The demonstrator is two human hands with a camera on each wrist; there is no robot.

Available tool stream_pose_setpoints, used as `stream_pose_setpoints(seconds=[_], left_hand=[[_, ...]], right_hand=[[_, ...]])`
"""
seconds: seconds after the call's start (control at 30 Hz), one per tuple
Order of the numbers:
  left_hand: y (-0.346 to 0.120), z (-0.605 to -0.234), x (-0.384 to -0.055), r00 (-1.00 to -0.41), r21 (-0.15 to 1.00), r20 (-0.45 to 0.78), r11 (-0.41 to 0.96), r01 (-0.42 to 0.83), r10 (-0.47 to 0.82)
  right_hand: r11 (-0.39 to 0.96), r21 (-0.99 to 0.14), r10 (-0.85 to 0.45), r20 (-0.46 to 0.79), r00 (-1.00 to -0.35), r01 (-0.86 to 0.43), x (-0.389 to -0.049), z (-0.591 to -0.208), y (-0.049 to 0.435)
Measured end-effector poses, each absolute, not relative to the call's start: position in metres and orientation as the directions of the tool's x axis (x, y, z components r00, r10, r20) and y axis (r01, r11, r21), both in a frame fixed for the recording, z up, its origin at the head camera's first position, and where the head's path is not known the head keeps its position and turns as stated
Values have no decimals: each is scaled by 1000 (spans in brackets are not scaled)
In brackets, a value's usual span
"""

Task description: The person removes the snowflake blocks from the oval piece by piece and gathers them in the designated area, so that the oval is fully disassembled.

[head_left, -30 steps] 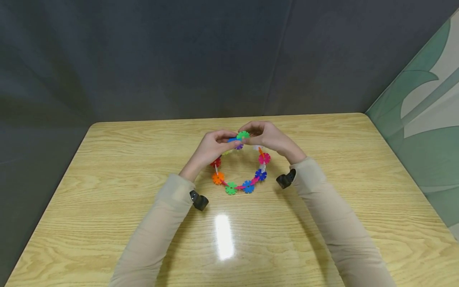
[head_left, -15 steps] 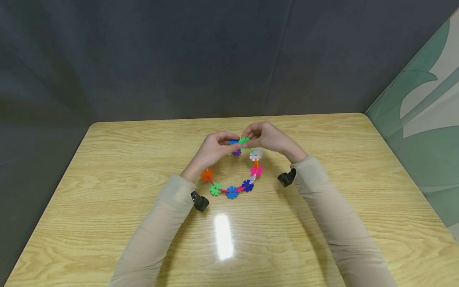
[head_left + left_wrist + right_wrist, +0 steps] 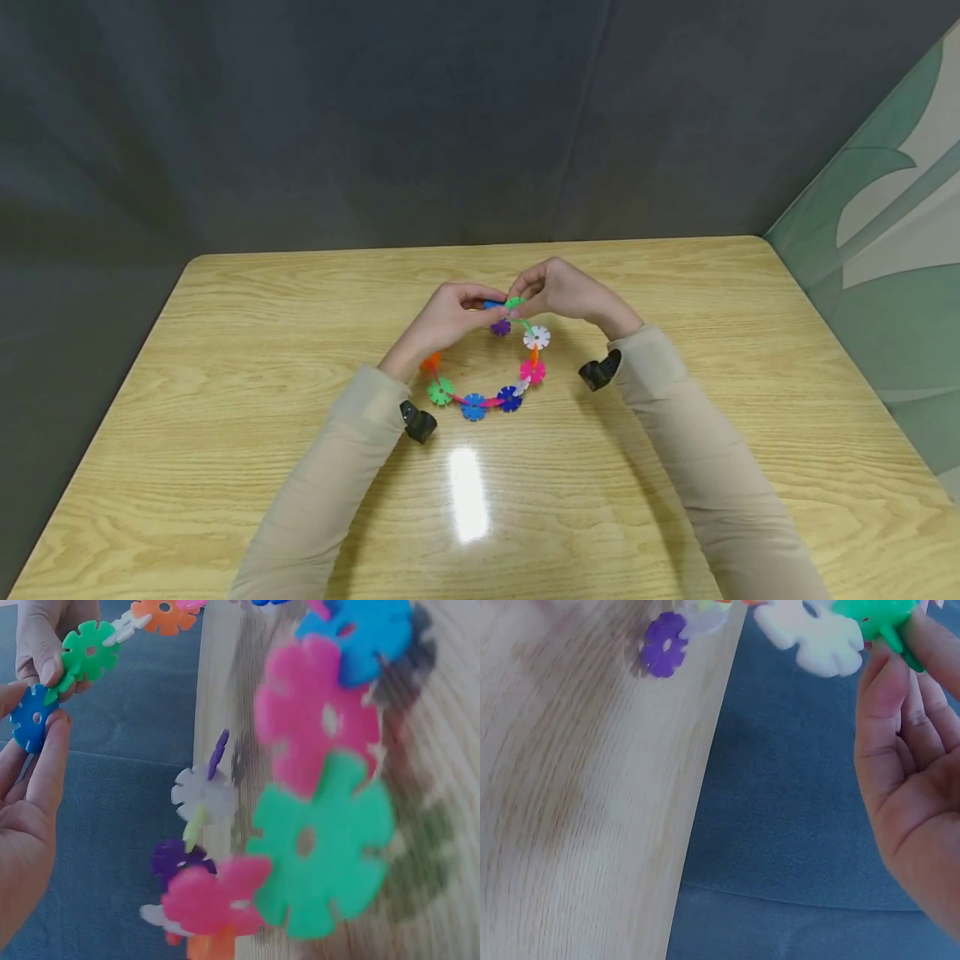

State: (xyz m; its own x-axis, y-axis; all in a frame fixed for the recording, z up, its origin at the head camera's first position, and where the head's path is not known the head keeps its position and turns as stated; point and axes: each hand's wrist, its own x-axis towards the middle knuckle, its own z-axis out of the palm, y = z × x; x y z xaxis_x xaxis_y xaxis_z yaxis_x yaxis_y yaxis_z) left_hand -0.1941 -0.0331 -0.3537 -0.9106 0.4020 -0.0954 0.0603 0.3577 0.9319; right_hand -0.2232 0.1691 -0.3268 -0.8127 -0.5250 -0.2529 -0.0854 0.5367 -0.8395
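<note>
A chain of notched plastic snowflake discs hangs in a loop from my hands over the wooden table. My left hand [image 3: 450,315] pinches a blue disc [image 3: 27,736] between thumb and fingers at the loop's far end. Beside it, my right hand [image 3: 562,290] pinches the green discs [image 3: 81,661] with thumb and fingertips. In the left wrist view the green and blue discs meet edge to edge. From the right hand the chain runs down through a white disc [image 3: 537,342] and a pink disc [image 3: 533,375]. A purple disc [image 3: 500,329] shows below the fingertips. My left hand hides part of the loop.
The wooden table [image 3: 675,400] spreads around the hands, its far edge a little beyond them. A dark grey curtain [image 3: 390,133] stands behind it, and a green and white patterned panel [image 3: 892,233] stands at the right. Black wrist cameras [image 3: 418,422] sit below both cuffs.
Both hands have come slightly toward me with the discs. The near side of the loop has swung left and nearer, and the white disc has come into fuller view below the right hand.
</note>
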Motion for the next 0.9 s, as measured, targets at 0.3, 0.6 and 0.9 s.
stream_pose_setpoints(seconds=[0.3, 0.6, 0.9], left_hand=[[-32, -355, -194, -898, 926, -84, 366, 90, 432], [-33, -354, -192, -908, 927, -119, 373, 43, 401], [-40, -354, -196, -933, 931, -116, 364, 17, 341]], right_hand=[[530, -842, -521, -233, -821, -97, -222, -325, 169], [564, -802, -498, -140, -856, -198, -216, -325, 166], [548, -827, -492, -195, -848, -127, -221, -330, 171]])
